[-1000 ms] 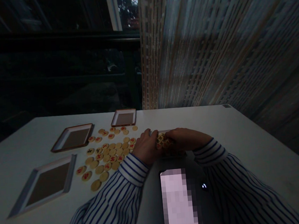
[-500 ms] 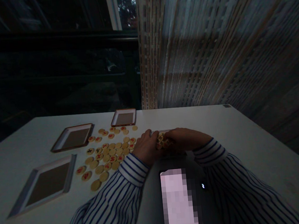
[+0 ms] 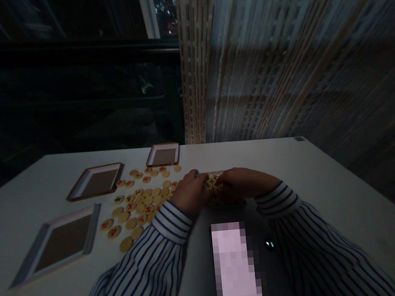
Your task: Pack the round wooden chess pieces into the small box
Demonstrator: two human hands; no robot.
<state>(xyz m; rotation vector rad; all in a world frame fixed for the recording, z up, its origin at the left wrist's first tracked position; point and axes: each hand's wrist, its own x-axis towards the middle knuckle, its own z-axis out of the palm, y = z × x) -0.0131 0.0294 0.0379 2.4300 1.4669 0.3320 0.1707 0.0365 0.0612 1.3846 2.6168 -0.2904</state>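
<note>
Round wooden xiangqi pieces [image 3: 214, 178], some with black characters, sit close together in a mostly hidden shallow tray between my hands. From the left, my left hand [image 3: 192, 195] reaches over the tray with bent fingers against the pieces; whether a piece is in its grasp is hidden. My right hand [image 3: 244, 181] comes in from the right, its fingers curled down onto the pieces. Left of my hands lie many loose xiangqi pieces [image 3: 148, 200], some face up with red or black characters, others blank side up.
Three shallow trays with brown bottoms stand to the left: a near one [image 3: 65, 240], a middle one [image 3: 98, 181] and a far one [image 3: 163, 156]. A lit phone screen [image 3: 231, 264], blurred out, is close to me. Behind the white table [image 3: 318, 188] hangs a string curtain [image 3: 246, 70].
My left hand has shifted slightly left and its fingers have moved over the pieces. My right hand stays almost in place. The loose pieces look unchanged.
</note>
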